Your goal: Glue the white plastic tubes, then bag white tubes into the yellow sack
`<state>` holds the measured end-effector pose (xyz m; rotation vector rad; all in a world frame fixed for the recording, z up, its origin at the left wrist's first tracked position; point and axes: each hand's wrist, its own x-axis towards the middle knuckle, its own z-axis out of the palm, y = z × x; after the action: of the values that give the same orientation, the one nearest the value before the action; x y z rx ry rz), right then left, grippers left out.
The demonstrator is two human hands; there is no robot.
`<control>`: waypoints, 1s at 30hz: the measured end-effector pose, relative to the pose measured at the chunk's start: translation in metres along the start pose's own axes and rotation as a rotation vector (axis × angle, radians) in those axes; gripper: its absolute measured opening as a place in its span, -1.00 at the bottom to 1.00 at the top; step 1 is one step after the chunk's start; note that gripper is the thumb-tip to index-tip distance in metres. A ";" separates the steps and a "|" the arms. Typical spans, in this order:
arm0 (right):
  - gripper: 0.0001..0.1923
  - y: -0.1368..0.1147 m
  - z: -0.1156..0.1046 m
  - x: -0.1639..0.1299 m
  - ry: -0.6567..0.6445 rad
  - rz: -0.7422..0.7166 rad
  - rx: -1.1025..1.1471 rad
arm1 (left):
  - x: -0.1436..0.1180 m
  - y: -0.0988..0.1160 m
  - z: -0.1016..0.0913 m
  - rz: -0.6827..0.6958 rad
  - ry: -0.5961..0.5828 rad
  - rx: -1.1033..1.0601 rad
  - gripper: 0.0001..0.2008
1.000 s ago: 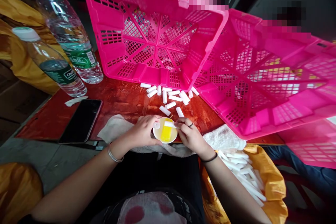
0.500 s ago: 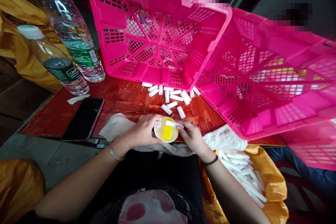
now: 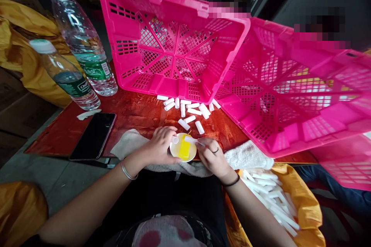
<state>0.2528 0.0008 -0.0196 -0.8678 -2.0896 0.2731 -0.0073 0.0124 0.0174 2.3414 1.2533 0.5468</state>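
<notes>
My left hand [image 3: 160, 144] is closed on a short white tube [image 3: 174, 139], with its thumb at the rim of a small white dish [image 3: 174, 151]. A bright yellow block [image 3: 184, 149] lies in the dish, and a thin brownish stick pokes out behind it. From the other side, my right hand [image 3: 212, 157] pinches a slim white piece [image 3: 190, 139] whose far end reaches over the yellow block. Whether that end touches the block I cannot tell. Several short white tubes [image 3: 199, 127] lie loose on the red table just beyond the dish.
Two pink crates [image 3: 176, 87] [image 3: 261, 135] stand tilted behind the tubes. Two water bottles [image 3: 100, 71] [image 3: 77, 87] and a phone [image 3: 92, 136] are at left on the red table [image 3: 133, 112]. A cloth [image 3: 130, 142] lies along the front edge. A yellow sack [image 3: 307, 197] at right holds white tubes [image 3: 269, 193].
My right hand has turned and its fingers have curled further round the slim white piece, so a ring now shows. My left hand keeps its place at the dish. The view has tilted slightly.
</notes>
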 end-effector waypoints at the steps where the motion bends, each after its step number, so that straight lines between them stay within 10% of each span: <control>1: -0.74 -0.004 -0.001 0.003 0.067 0.067 0.030 | 0.001 0.003 -0.004 0.010 0.012 0.020 -0.55; 5: -0.83 -0.029 -0.010 0.018 0.221 0.411 0.318 | 0.008 0.020 -0.022 0.022 -0.050 0.044 -0.84; 15: -0.83 -0.050 -0.042 0.033 0.088 0.525 0.443 | 0.010 0.043 -0.041 0.198 -0.002 0.314 -0.81; 25: -0.86 -0.060 -0.063 0.039 -0.065 0.183 0.202 | 0.003 0.081 -0.038 0.252 -0.018 0.309 -0.73; 30: -0.85 -0.067 -0.075 0.045 0.034 -0.096 0.024 | 0.005 0.107 -0.037 0.221 -0.134 -0.022 -0.84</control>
<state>0.2599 -0.0265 0.0864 -0.7508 -2.0859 0.2300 0.0487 -0.0302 0.1071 2.4692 0.9312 0.4616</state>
